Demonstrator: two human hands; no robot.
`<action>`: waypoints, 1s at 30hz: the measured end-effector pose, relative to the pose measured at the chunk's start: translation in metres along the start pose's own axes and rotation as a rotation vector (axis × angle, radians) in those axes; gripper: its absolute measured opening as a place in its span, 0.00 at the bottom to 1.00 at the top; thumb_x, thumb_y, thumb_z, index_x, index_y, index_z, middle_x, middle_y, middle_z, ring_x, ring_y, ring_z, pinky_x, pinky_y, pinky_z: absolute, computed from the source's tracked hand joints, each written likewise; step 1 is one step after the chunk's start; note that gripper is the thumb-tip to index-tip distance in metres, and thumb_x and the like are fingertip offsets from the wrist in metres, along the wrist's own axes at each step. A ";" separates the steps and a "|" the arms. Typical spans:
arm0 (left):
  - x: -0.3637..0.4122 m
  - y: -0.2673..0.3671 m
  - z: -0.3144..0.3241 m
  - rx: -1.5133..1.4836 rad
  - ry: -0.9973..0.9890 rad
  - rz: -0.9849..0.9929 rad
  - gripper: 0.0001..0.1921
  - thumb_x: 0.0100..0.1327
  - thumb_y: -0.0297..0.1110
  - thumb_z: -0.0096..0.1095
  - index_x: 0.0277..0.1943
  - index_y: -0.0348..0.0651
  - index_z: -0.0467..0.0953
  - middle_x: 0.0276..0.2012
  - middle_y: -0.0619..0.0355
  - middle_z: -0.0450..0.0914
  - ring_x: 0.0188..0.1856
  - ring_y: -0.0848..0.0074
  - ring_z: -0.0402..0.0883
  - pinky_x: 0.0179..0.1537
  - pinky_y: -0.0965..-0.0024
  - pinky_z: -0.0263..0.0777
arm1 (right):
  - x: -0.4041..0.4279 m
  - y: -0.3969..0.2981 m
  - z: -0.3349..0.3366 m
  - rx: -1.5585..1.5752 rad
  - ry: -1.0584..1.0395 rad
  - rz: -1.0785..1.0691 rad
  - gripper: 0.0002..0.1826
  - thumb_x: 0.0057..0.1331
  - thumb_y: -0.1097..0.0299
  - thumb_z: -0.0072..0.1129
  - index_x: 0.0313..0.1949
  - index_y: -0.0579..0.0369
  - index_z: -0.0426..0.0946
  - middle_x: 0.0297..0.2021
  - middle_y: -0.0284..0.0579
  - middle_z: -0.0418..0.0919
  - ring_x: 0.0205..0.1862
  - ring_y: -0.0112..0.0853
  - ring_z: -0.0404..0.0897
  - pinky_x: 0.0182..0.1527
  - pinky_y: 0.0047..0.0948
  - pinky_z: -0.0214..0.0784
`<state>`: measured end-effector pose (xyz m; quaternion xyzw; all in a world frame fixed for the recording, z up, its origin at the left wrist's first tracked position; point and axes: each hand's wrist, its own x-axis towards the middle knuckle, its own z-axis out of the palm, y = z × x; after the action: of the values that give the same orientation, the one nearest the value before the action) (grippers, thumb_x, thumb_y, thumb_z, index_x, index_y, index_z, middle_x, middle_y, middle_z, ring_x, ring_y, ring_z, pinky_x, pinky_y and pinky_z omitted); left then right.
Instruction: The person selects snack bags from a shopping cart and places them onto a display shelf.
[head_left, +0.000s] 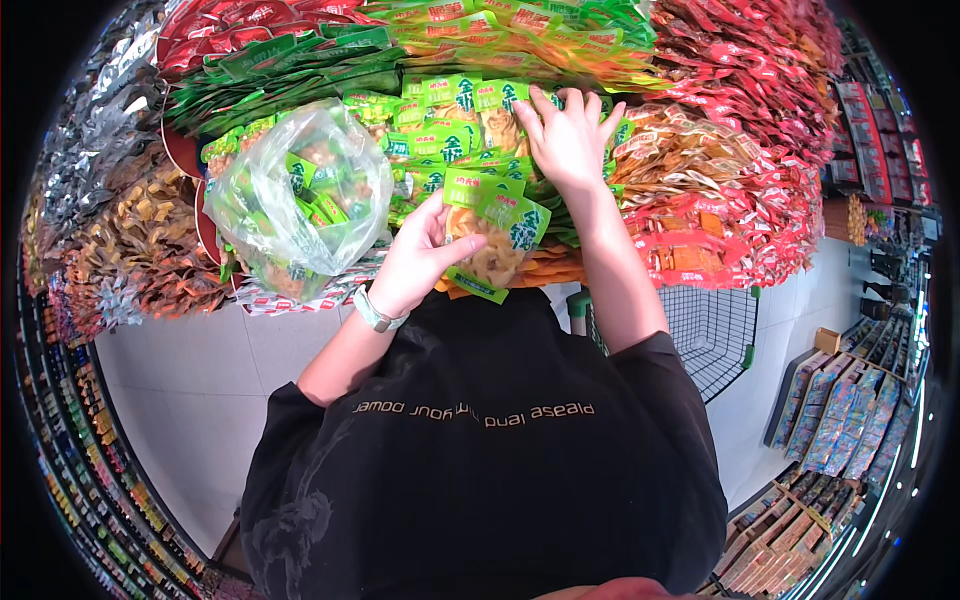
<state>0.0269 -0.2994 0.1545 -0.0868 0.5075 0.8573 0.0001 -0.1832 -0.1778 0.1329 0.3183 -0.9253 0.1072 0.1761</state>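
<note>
My left hand (427, 251) holds a couple of green-topped snack packets (491, 232) with pale food showing through clear fronts, the thumb lying over the lower one. A watch is on that wrist. My right hand (571, 139) is spread over the far right part of a pile of similar green packets (442, 142), its fingertips touching them and its fingers apart. Nothing shows gripped in it, though what lies under the palm is hidden. Left of the pile sits a clear plastic bag (300, 195), its mouth gaping, with more green packets inside.
Red packets (742, 90) heap up at the right, brown-wrapped snacks (135, 247) at the left, and green and orange packets (510, 45) behind. A wire shopping cart (705, 330) stands at my right. Stocked shelves (832, 420) line the far right, beyond the tiled floor (180, 360).
</note>
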 end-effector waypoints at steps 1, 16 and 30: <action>-0.001 0.000 0.000 0.001 0.002 0.007 0.29 0.64 0.17 0.63 0.68 0.36 0.63 0.58 0.55 0.78 0.57 0.76 0.79 0.58 0.70 0.74 | 0.000 0.000 -0.002 0.011 0.005 -0.005 0.27 0.72 0.40 0.45 0.53 0.44 0.82 0.50 0.49 0.78 0.65 0.50 0.64 0.69 0.75 0.32; -0.008 0.014 -0.001 -0.074 0.115 0.068 0.29 0.63 0.16 0.62 0.67 0.34 0.63 0.60 0.53 0.76 0.60 0.73 0.77 0.62 0.68 0.70 | 0.000 -0.029 -0.005 -0.015 0.061 -0.259 0.22 0.67 0.44 0.54 0.54 0.38 0.82 0.53 0.48 0.72 0.62 0.47 0.64 0.66 0.76 0.41; 0.053 0.066 0.003 0.240 0.287 0.643 0.22 0.61 0.17 0.67 0.58 0.36 0.71 0.53 0.56 0.80 0.52 0.73 0.81 0.55 0.71 0.74 | -0.015 -0.026 -0.074 1.410 -0.022 0.035 0.26 0.59 0.68 0.71 0.56 0.56 0.74 0.44 0.44 0.82 0.38 0.29 0.80 0.42 0.25 0.70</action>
<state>-0.0314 -0.3333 0.2053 -0.0416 0.6008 0.7270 -0.3298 -0.1369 -0.1668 0.1974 0.3426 -0.6418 0.6809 -0.0834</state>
